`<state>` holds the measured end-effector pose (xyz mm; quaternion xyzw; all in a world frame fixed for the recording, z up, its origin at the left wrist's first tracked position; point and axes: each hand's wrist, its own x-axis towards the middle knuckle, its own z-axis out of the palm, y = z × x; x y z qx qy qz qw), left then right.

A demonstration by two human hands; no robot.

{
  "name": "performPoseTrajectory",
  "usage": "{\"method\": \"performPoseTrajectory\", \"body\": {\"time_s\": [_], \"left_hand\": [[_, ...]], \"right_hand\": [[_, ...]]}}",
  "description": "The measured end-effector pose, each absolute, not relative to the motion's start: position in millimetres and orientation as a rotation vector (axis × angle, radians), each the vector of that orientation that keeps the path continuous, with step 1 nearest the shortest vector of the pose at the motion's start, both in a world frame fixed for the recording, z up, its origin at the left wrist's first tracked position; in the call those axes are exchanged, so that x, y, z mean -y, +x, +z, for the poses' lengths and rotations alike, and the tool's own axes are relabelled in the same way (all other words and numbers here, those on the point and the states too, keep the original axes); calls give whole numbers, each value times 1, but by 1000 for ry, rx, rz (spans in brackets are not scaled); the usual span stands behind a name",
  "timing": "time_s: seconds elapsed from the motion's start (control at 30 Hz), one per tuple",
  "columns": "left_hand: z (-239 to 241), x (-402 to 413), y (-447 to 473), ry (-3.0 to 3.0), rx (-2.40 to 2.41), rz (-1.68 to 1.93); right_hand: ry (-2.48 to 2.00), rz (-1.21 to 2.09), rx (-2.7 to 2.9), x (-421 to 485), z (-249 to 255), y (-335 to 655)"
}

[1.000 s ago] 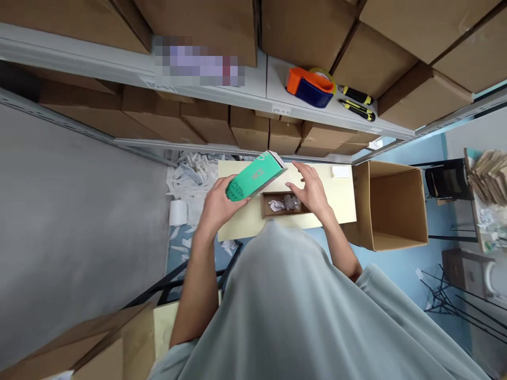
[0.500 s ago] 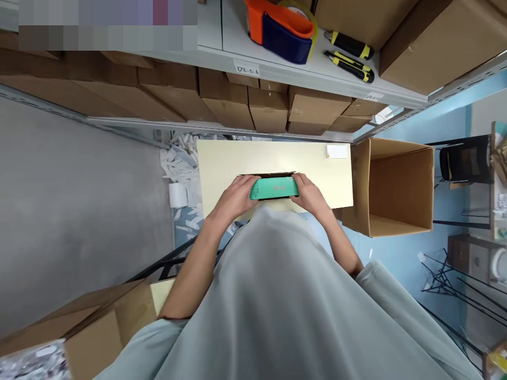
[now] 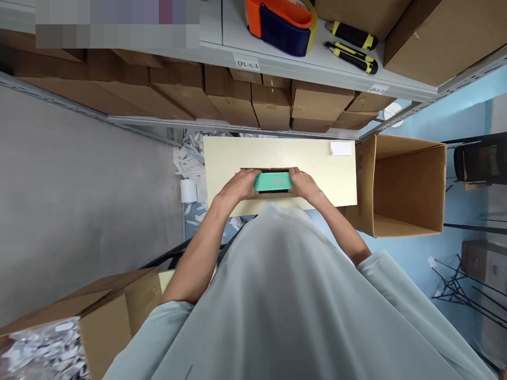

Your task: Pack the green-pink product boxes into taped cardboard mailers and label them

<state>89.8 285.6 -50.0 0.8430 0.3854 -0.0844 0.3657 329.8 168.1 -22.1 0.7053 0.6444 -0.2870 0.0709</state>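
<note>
The green box (image 3: 275, 182) lies at the carton's (image 3: 271, 196) mouth, long axis running left–right — left hand (image 3: 241, 186) and right hand (image 3: 304, 186) equally close, gripping opposite ends.

I'm counting two hands (image 3: 242, 184), one green box (image 3: 274, 181) and one narrow carton (image 3: 277, 195) toward the near edge of the table (image 3: 233, 153), plus one white thing (image 3: 340, 149) near its far right corner. Shelf (image 3: 233, 31), front edge: two labels (image 3: 246, 62), two box cutters (image 3: 355, 36), one tape dispenser (image 3: 285, 34).
</note>
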Motion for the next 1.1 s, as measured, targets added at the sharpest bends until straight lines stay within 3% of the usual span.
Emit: {"method": "performPoseTrajectory", "body": {"time_s": [0.43,1.1], "left_hand": [[-37,-281,79,2310,-792,-280],[-63,-283,76,2357,-832,-447]], "right_hand": [[1970,-753,-1938,-150,-11,318],[1962,-685,-2020,-138,-38,307]]}}
